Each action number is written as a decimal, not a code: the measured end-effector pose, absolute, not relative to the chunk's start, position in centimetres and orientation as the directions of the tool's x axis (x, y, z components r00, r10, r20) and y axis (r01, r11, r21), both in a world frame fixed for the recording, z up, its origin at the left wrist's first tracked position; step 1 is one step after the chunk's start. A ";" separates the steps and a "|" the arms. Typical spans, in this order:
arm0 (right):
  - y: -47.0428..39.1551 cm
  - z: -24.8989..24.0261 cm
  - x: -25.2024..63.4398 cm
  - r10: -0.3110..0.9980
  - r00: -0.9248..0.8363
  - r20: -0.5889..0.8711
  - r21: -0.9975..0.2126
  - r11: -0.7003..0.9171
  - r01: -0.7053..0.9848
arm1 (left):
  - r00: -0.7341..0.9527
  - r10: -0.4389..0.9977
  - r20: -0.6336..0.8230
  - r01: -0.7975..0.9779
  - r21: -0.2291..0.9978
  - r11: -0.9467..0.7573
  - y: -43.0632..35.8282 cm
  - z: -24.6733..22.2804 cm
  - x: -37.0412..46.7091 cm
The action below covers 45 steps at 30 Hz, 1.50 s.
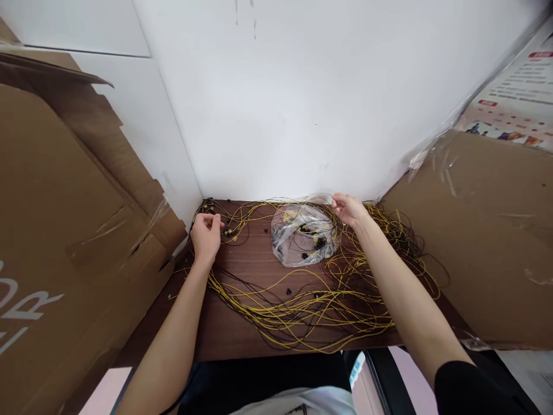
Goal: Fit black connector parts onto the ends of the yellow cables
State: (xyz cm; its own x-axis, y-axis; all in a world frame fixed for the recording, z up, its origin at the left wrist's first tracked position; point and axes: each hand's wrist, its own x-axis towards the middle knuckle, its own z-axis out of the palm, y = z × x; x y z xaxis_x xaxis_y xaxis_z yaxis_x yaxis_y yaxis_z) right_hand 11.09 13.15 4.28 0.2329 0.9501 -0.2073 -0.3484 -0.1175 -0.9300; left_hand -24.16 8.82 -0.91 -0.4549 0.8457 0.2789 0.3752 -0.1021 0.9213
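Observation:
At the left of the table my left hand (pixel 206 235) is closed, thumb and fingers pinched together; what sits between them is too small to make out. Beside it lie small black connectors (pixel 227 232) on wire ends. My right hand (pixel 349 210) is raised near the wall, its fingertips pinched on a thin wire (pixel 320 195) that arcs off to the left. Between the hands rests a clear plastic bag (pixel 289 242) with small black and yellow parts. Long yellow and black wires (pixel 276 314) sweep across the front, and a tangled wire pile (pixel 395 233) lies under and beyond my right forearm.
Cardboard boxes stand close on the left (pixel 78 202) and right (pixel 484 230) of the brown table (pixel 242 265). A white wall (pixel 280 115) rises at its back edge. One loose black piece (pixel 288 291) lies near the front wires.

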 end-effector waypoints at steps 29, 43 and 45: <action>14.0 3.5 11.3 0.951 0.071 -0.302 -0.919 -0.271 -0.285 | -0.410 0.879 0.244 0.789 0.578 0.208 8.2 -0.5 -24.3; 11.2 4.3 13.5 0.970 -0.206 -0.131 -0.864 -0.214 -0.457 | -0.230 0.940 0.253 0.922 0.365 0.127 7.8 -0.6 -23.8; 11.1 4.0 13.5 0.961 -0.239 -0.137 -0.867 -0.234 -0.441 | -0.226 0.939 0.260 0.925 0.361 0.123 7.7 -0.6 -23.8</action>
State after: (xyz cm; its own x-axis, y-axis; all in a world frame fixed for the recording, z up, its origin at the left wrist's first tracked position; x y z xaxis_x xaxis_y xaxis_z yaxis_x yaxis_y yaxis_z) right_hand 13.51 11.07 4.02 -0.2391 0.9612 -0.1374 -0.4406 -0.2335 -0.8668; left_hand -23.79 7.74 -0.62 -0.2261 0.9386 0.2605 0.9246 0.1226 0.3607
